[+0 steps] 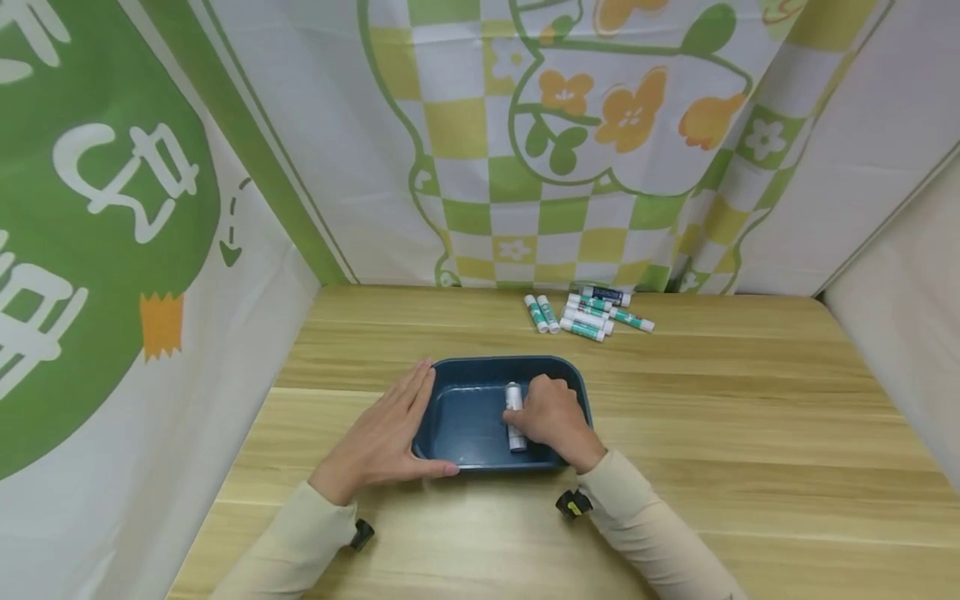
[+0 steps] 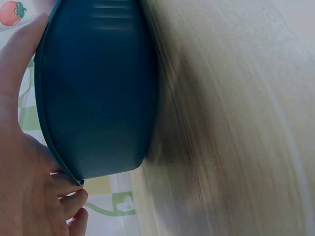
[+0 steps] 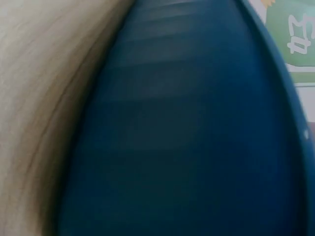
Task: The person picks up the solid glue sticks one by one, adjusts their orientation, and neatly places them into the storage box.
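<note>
A dark blue plastic bin (image 1: 468,417) stands on the table in the head view. My left hand (image 1: 386,429) lies against its left end, fingers along the side and thumb stretched along the near rim. In the left wrist view, that hand (image 2: 29,162) touches the rim of the bin (image 2: 98,93). Inside the bin, toward the right end, my right hand (image 1: 553,415) pinches a white glue stick (image 1: 514,417) between thumb and fingers. The right wrist view is filled by the bin's outer wall (image 3: 172,128), which hides the right hand.
Behind the bin, toward the back of the wooden table (image 1: 750,433), lie several green and white glue sticks (image 1: 582,329) in a loose pile. A pair of similar sticks (image 1: 542,314) lies just left of it. Patterned cloth (image 1: 457,200) hangs along the back edge.
</note>
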Available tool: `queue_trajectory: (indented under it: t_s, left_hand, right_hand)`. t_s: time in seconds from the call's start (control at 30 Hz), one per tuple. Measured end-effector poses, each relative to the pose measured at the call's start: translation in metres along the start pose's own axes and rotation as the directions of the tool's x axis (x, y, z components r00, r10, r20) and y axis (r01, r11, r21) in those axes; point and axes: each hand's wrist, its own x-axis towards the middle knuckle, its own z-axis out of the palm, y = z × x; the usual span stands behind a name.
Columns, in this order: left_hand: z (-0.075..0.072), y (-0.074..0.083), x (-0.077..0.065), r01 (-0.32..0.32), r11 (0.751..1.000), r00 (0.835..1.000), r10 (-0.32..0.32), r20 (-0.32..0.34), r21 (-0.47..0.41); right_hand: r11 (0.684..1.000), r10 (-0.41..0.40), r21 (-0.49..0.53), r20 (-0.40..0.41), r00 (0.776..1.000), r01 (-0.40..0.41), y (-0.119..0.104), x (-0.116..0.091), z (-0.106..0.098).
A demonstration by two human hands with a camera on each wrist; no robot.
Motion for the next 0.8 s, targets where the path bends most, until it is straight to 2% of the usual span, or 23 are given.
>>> queue_trajectory:
  t_s: [0.2,0.37,0.53,0.63,0.8]
  left_hand:
    - [0.001,-0.001,0.0,-0.002,1.0,1.0,0.002,-0.006,-0.006]
    - [0.001,0.0,-0.001,0.0,1.0,1.0,0.0,-0.009,-0.01]
    - [0.002,0.0,-0.002,-0.005,1.0,1.0,0.004,-0.016,-0.009]
    - [0.002,0.0,-0.002,-0.003,1.0,1.0,0.003,-0.013,-0.008]
    - [0.002,-0.001,-0.001,0.005,1.0,1.0,-0.005,-0.003,-0.012]
  right_hand:
    - [1.0,0.005,-0.012,0.01,1.0,-0.004,0.002,0.001,0.003]
    - [1.0,0.019,-0.021,0.042,0.999,-0.019,0.002,0.001,-0.003]
    - [0.995,-0.103,0.002,0.019,0.994,0.103,0.008,-0.001,-0.018]
    - [0.984,-0.177,0.03,-0.024,0.984,0.178,0.013,-0.001,-0.031]
    - [0.956,-0.284,0.048,-0.104,0.953,0.29,0.024,0.002,-0.051]
